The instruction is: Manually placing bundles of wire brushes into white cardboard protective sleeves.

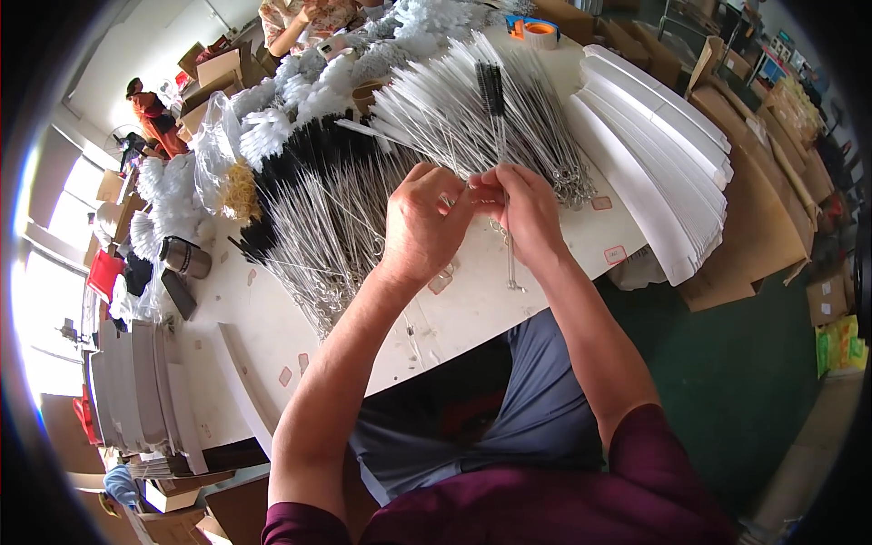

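My right hand (531,213) is closed on a thin wire brush. Its black bristle head (490,88) points away from me, and its metal stem (511,259) comes out below my fingers. Beside it, the fingers of my left hand (420,222) are pinched together close to the right fingertips; what they hold is too small to make out. Beyond my hands lies a heap of white-bristled wire brushes (436,100). A pile of black-bristled wire brushes (313,209) spreads to the left, its metal stems toward me.
White folded card sheets (658,154) lie along the table's right side, with brown cardboard (754,218) beyond. A tape roll (540,34) sits at the far edge. On the left stand a metal cup (185,257) and stacked grey-white boards (132,386). Another person (304,23) is across the table.
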### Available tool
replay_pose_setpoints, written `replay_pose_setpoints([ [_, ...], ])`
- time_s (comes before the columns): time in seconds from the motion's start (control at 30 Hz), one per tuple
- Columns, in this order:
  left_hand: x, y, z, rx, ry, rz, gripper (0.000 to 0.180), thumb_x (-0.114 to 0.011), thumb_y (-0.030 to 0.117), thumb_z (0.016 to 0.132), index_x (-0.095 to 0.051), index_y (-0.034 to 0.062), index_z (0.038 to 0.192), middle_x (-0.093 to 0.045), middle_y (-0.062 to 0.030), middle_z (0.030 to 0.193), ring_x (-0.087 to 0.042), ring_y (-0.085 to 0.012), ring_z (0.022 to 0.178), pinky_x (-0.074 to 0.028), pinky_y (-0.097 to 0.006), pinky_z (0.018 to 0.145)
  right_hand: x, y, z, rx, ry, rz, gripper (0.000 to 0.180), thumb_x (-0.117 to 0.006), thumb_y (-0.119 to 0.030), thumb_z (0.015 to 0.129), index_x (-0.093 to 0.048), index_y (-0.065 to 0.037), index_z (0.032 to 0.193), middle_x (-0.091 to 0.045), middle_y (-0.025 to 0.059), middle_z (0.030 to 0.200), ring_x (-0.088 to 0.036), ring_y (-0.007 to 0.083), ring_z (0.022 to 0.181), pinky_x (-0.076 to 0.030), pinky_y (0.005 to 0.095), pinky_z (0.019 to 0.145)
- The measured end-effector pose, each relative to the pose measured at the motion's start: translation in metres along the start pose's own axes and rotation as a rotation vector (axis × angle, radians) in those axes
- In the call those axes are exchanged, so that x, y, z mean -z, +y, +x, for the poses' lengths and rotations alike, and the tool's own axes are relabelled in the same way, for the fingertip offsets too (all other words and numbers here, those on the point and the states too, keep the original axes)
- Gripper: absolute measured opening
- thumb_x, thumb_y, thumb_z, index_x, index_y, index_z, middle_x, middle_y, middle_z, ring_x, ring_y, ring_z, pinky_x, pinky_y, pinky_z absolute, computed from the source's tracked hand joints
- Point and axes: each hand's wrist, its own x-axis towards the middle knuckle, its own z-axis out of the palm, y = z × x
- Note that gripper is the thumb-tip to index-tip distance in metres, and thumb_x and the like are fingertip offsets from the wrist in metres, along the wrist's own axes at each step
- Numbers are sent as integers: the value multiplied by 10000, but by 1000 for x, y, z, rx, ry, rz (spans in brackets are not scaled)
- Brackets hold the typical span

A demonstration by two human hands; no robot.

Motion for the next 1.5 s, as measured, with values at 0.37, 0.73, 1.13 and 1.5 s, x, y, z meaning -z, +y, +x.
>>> replay_pose_setpoints([
  [0.37,53,14,-3,-1,205,-288,61,-692,-39,894,-690,2,939,-704,-101,1091,-698,-146,954,-613,-305,818,17,14,33,-86,132,74,307,-515,-208,1070,-594,68,961,-674,269,1134,-714,356,1028,-604,472,958],
  [0.73,189,34,0,-71,258,-558,233,-546,136,1047,-669,-40,1138,-726,-195,1129,-725,-274,1039,-598,-390,898,11,20,39,-73,192,59,281,-483,-172,1075,-567,73,966,-666,282,1117,-714,391,1011,-627,487,922],
  [1.13,242,63,-49,68,254,-757,249,-528,119,1057,-649,-68,1167,-726,-234,1122,-748,-324,1007,-622,-383,802,-31,2,-24,-117,-98,-141,283,-485,-225,1091,-611,12,1000,-729,201,1001,-753,286,921,-643,409,810],
  [1.5,258,80,-88,181,157,-884,233,-523,137,1045,-616,-62,1122,-701,-286,1081,-726,-334,911,-564,-368,706,-108,-7,-47,299,-584,-467,362,-450,-237,1127,-647,-1,937,-758,160,1018,-730,233,1038,-575,389,967],
])
